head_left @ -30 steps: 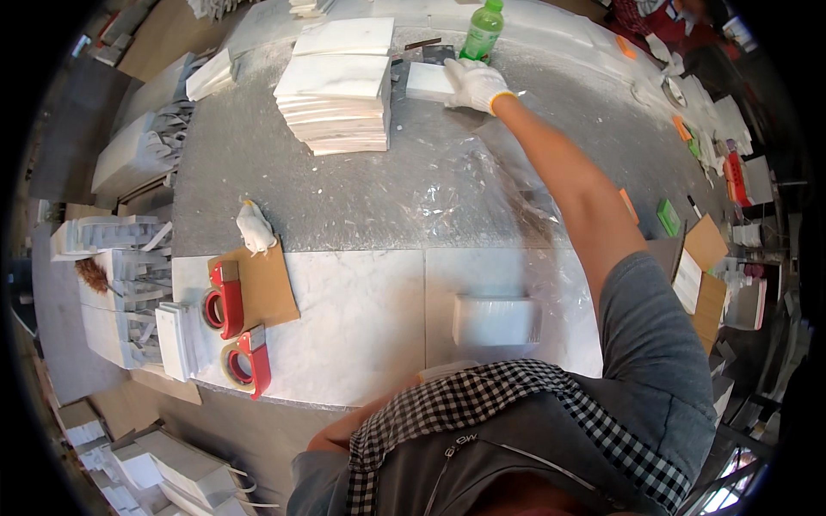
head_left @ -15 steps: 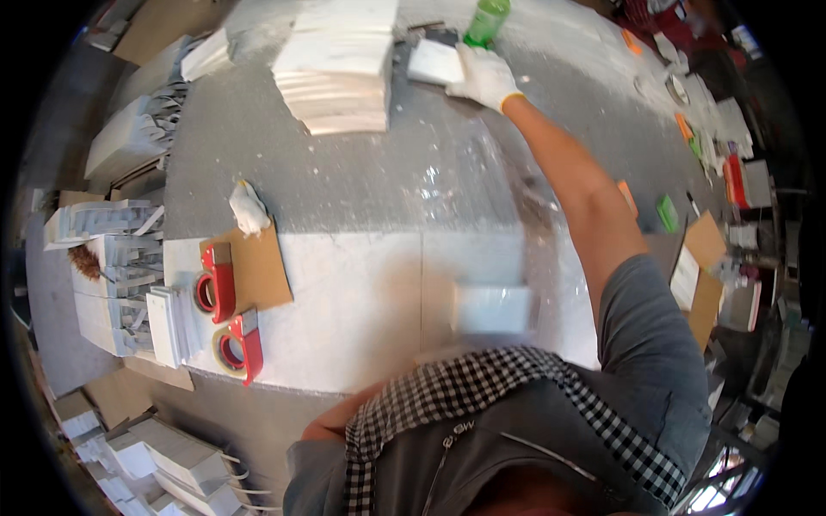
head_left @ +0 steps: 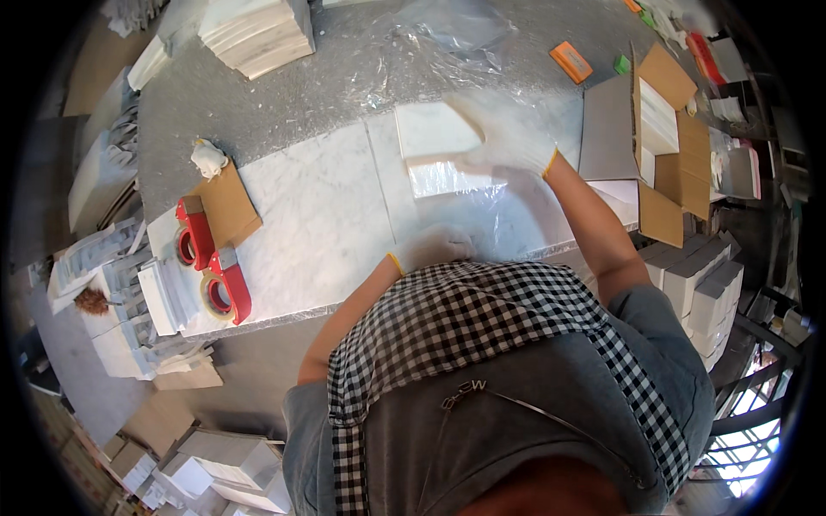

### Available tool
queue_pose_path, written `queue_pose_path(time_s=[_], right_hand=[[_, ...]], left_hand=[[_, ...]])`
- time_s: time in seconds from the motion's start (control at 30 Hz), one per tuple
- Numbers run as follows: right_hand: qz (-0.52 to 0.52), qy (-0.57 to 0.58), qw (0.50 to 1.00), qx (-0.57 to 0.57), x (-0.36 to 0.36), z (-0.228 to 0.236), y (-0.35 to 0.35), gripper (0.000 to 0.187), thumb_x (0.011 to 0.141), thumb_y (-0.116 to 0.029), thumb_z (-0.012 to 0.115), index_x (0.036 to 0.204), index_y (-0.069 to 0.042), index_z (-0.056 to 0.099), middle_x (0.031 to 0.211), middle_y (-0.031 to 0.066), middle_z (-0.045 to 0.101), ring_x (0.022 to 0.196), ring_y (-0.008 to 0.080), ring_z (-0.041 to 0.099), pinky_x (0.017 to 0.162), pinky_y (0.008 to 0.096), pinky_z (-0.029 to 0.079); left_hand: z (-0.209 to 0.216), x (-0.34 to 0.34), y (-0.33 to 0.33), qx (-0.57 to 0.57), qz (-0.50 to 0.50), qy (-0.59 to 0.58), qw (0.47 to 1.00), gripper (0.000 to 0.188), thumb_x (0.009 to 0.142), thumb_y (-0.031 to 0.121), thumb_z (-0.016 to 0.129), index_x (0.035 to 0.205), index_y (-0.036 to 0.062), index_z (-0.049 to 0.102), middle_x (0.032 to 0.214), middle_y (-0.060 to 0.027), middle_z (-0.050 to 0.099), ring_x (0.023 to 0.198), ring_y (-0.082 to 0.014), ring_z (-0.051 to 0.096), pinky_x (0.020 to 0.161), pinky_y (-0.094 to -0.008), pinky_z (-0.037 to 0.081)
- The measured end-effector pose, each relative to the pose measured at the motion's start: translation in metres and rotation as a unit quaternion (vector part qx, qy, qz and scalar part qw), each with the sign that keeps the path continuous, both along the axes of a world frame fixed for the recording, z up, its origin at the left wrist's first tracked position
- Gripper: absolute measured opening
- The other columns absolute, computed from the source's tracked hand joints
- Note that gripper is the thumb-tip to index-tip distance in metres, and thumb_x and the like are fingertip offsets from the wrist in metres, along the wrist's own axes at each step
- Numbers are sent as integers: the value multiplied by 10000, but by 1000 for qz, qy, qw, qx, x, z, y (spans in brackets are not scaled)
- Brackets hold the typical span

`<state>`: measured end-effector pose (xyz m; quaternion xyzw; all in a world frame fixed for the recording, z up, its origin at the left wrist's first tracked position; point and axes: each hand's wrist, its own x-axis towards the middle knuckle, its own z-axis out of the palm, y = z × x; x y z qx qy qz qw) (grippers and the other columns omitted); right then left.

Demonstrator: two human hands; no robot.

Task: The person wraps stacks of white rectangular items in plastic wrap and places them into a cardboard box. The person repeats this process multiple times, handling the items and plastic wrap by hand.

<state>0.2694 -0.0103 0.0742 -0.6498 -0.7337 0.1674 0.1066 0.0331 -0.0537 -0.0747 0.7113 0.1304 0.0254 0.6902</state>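
My right hand (head_left: pixel 509 133), in a white glove with a yellow cuff, grips the right side of a square white tile (head_left: pixel 434 127). Its fingers lie along the far edge and the thumb along the near edge. Just below and partly under this tile is a white block with shiny plastic film (head_left: pixel 452 179), on the pale marble-like slab (head_left: pixel 318 185). Clear film also spreads to the right of it. Close to my apron, my gloved left hand (head_left: pixel 439 245) hovers over the slab's near side; motion blur hides its fingers.
Two red tape dispensers (head_left: pixel 227 288) lie at the left by a cardboard piece (head_left: pixel 228 206) and a crumpled white glove (head_left: pixel 208 158). A stack of white tiles (head_left: pixel 258 34) stands at the back. On the right are an open cardboard box (head_left: pixel 671 112) and an orange block (head_left: pixel 571 63).
My right hand has come back from the far side by the green bottle, bringing a white tile to the film-covered block. My left hand has come into view. The whole view has shifted.
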Motion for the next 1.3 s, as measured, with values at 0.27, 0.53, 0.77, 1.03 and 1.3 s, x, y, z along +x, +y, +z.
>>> queue_pose_path(time_s=[0.27,0.53,0.77,1.03,1.3], right_hand=[[12,-11,1000,-27,-6,-4,-53,841,750,-410,793,1473,-74,524,1449,170,567,1354,358,523,1136,457,430],[26,-23,999,12,-7,-16,-55,811,764,-436,780,1451,-76,544,1436,149,583,1340,346,534,1132,467,429],[19,-15,1000,1,-6,-16,-57,817,772,-457,777,1456,-79,538,1433,162,583,1336,356,535,1121,471,434],[-15,82,995,49,17,-33,-61,663,865,-378,705,1458,-121,555,1458,169,566,1347,356,523,1131,453,426],[48,63,996,50,54,-38,-108,611,840,-216,685,1440,-146,587,1547,154,491,1377,364,489,1155,465,402]], left_hand=[[26,7,-3,147,-53,96,983,322,934,241,603,1193,84,712,1117,-156,714,1043,-283,659,954,-386,515],[39,8,-9,124,-12,48,991,237,965,200,599,1119,53,703,905,-61,707,790,-157,624,773,-322,526],[52,14,-10,87,-26,44,995,117,945,88,607,1017,22,670,829,-38,629,743,-89,570,679,-271,510],[70,7,-11,129,-49,70,988,301,947,222,613,1149,26,722,1182,-144,712,1097,-254,649,992,-364,499],[195,0,15,27,34,34,998,247,935,144,668,1108,-8,759,1367,-157,674,1217,-257,638,1047,-333,488]])
